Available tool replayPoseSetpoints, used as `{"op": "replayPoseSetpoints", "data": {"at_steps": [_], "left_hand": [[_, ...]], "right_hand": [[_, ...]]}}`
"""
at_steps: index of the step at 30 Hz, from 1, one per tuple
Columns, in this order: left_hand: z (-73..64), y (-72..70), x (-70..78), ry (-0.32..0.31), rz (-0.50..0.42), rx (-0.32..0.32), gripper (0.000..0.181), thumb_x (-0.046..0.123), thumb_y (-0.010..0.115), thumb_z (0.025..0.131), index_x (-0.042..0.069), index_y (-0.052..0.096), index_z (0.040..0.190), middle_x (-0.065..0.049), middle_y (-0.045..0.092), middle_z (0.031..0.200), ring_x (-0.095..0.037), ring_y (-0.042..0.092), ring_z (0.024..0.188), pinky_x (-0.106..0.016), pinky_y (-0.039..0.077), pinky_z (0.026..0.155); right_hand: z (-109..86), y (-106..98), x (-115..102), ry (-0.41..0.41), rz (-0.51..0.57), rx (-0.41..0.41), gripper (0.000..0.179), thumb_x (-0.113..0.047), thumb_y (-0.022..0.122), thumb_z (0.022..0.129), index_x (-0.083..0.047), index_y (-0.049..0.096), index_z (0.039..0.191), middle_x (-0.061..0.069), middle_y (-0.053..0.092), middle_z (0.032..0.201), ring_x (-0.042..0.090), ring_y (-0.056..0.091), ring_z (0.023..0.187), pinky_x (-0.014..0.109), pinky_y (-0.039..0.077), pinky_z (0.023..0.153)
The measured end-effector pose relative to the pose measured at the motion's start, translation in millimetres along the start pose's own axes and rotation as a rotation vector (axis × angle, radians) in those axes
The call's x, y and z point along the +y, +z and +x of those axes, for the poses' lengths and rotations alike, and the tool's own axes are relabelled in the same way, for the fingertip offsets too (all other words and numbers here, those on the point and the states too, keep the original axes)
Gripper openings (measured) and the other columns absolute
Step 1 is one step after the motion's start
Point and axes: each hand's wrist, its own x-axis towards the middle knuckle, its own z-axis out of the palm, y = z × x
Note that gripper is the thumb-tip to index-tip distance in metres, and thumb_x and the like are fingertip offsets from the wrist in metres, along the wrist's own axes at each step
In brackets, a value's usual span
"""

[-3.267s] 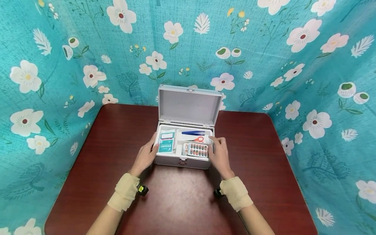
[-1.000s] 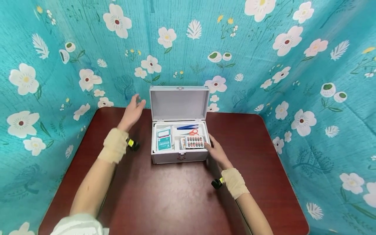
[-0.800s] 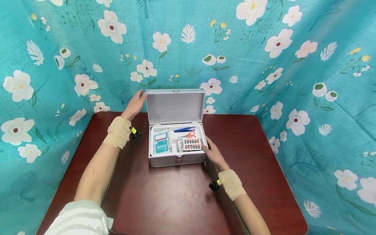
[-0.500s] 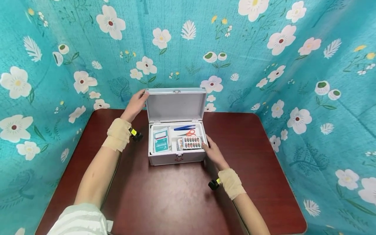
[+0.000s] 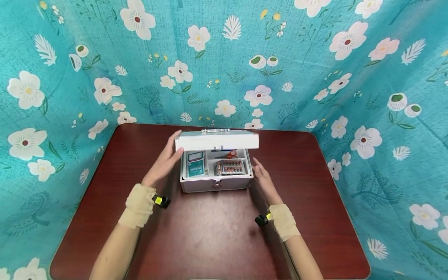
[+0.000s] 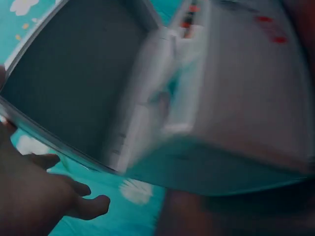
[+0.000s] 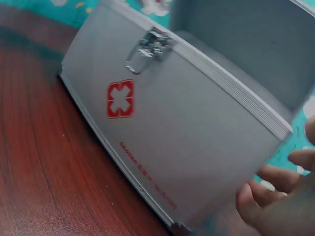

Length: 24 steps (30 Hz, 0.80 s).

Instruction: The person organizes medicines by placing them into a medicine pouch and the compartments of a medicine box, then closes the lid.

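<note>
A silver first-aid box [image 5: 199,186] with a red cross emblem [image 7: 120,98] stands on the table. Its lid [image 5: 196,142] is partway down, tilted over the tray. My left hand [image 5: 164,165] holds the lid's left corner, thumb at the front lip; in the left wrist view the other fingers [image 6: 83,189] hang loose below the lid edge. Beside the box's right end is my right hand [image 5: 267,184], fingers relaxed, fingertips close to the side wall. Inside lie a teal packet [image 5: 196,167], blister packs of capsules [image 5: 232,167] and red-handled scissors [image 5: 231,154], partly covered by the lid.
The dark red table [image 5: 210,233] extends around the box on all sides. A floral teal curtain [image 5: 224,77] hangs behind and to both sides. On the lid sits a carrying handle [image 5: 215,130]; a metal latch [image 7: 150,49] is on the box front.
My left hand reached from the box's side to the upright lid's left corner, then swung the lid forward and down. The right hand stayed by the box's right side, shifting slightly away.
</note>
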Motion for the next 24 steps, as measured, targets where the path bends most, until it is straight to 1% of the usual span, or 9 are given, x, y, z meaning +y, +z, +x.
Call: {"op": "replayPoseSetpoints", "data": {"at_steps": [4,8,12,14,16,17,19,21,24], "left_hand": [[-27.7,20.2,-30.1,-0.005,0.013,-0.045,0.07,0.024,0.048,0.105,0.025,0.005,0.162,-0.01,0.011,0.168,-0.032,0.011,0.154,-0.065,0.014,0.12],[-41.7,33.2,-48.9,-0.014,0.037,-0.034,0.072,0.027,0.048,0.105,0.032,0.003,0.161,-0.001,0.003,0.17,-0.028,0.004,0.157,-0.065,0.014,0.12],[-47.2,36.9,-54.9,0.0,0.073,0.014,0.077,0.028,0.053,0.104,0.037,0.002,0.16,0.004,0.005,0.17,-0.027,0.007,0.157,-0.063,0.016,0.12],[-46.6,36.7,-54.9,0.012,0.128,0.019,0.079,0.028,0.055,0.103,0.036,0.002,0.161,0.001,0.008,0.17,-0.028,0.015,0.155,-0.061,0.022,0.119],[-47.4,36.8,-55.2,0.02,0.191,0.029,0.081,0.026,0.058,0.101,0.033,0.004,0.161,-0.005,0.016,0.168,-0.031,0.052,0.13,-0.057,0.036,0.111],[-48.2,37.1,-55.0,0.019,0.221,0.038,0.081,0.026,0.059,0.1,0.033,0.006,0.161,-0.01,0.033,0.161,-0.03,0.062,0.107,-0.053,0.044,0.101],[-50.0,38.2,-54.5,0.022,0.282,0.067,0.081,0.024,0.062,0.098,0.03,0.01,0.161,-0.017,0.063,0.123,-0.021,0.054,0.064,-0.043,0.049,0.079],[-51.6,39.7,-53.5,0.024,0.325,0.107,0.081,0.022,0.065,0.096,0.03,0.016,0.161,-0.011,0.06,0.078,-0.014,0.03,0.047,-0.034,0.041,0.064],[-52.2,42.9,-52.4,0.023,0.377,0.168,0.082,0.021,0.068,0.093,0.032,0.022,0.159,-0.002,0.04,0.057,-0.01,0.033,0.047,-0.029,0.036,0.055]], "right_hand": [[-5.1,-10,-3,-0.025,0.034,-0.104,0.061,-0.047,0.019,0.107,-0.031,-0.002,0.161,0.019,0.015,0.166,0.027,0.043,0.137,0.037,0.044,0.102],[-4.5,-10,-10,-0.134,-0.216,-0.171,0.071,-0.049,0.04,0.104,-0.034,0.0,0.161,0.009,0.019,0.164,0.026,0.041,0.135,0.044,0.046,0.103],[-0.5,-4,-10,-0.208,-0.489,-0.118,0.086,-0.032,0.064,0.097,-0.034,0.006,0.161,0.0,0.015,0.168,0.035,0.041,0.142,0.054,0.044,0.108],[0.8,-2,-8,-0.232,-0.579,-0.058,0.091,-0.025,0.07,0.093,-0.034,0.01,0.161,0.008,0.028,0.164,0.037,0.053,0.132,0.054,0.049,0.102],[0.8,0,-5,-0.258,-0.651,-0.003,0.092,-0.021,0.073,0.091,-0.029,0.014,0.161,0.015,0.041,0.157,0.034,0.061,0.123,0.05,0.053,0.096],[0.4,1,-4,-0.273,-0.678,0.019,0.091,-0.019,0.074,0.09,-0.026,0.016,0.161,0.018,0.048,0.151,0.033,0.064,0.117,0.048,0.055,0.092],[-0.1,3,-2,-0.31,-0.732,0.059,0.089,-0.019,0.074,0.089,-0.02,0.021,0.16,0.022,0.058,0.14,0.029,0.068,0.108,0.044,0.057,0.085],[-0.3,6,0,-0.345,-0.759,0.092,0.085,-0.018,0.075,0.088,-0.016,0.027,0.159,0.023,0.064,0.131,0.026,0.069,0.098,0.04,0.056,0.08],[-0.3,8,3,-0.386,-0.773,0.14,0.081,-0.016,0.075,0.088,-0.014,0.033,0.156,0.022,0.07,0.121,0.023,0.068,0.09,0.035,0.055,0.074]]}}
